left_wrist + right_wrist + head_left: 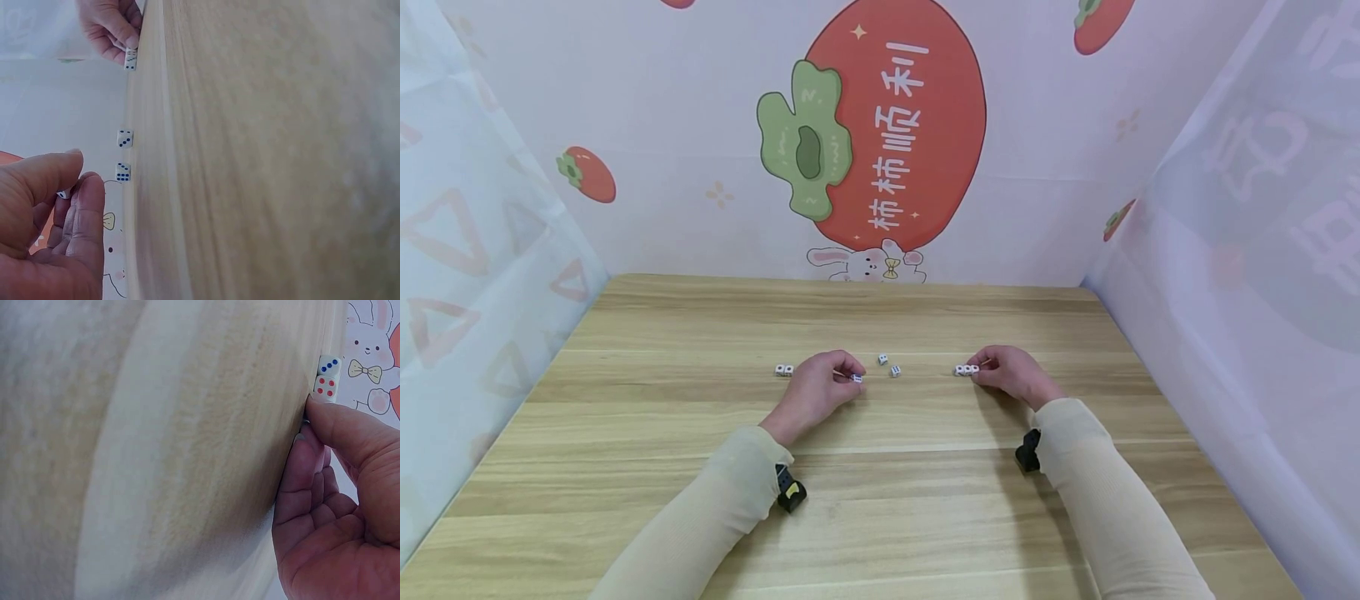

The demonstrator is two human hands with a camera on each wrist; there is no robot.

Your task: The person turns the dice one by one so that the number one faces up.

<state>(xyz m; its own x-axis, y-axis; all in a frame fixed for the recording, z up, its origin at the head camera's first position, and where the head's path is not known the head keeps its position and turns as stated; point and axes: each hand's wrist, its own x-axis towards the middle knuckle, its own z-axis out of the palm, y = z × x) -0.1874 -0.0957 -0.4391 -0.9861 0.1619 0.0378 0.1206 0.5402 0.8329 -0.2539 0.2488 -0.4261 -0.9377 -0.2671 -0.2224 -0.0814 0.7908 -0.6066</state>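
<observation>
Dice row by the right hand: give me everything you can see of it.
The dice row is a short line of small white cubes, apparently three, lying flat on the wooden table, side by side and touching. The right wrist view shows two faces: three blue pips and four red pips. The cubes look like glossy plastic with rounded corners. The right hand has its fingertips against the row's near end; whether it pinches the last die is unclear.

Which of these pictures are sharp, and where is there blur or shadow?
Head view: sharp, even light, soft shadows under both arms on the table. Left wrist view: near wood blurred, dice readable. Right wrist view: wood blurred and shadowed, dice sharp.
</observation>
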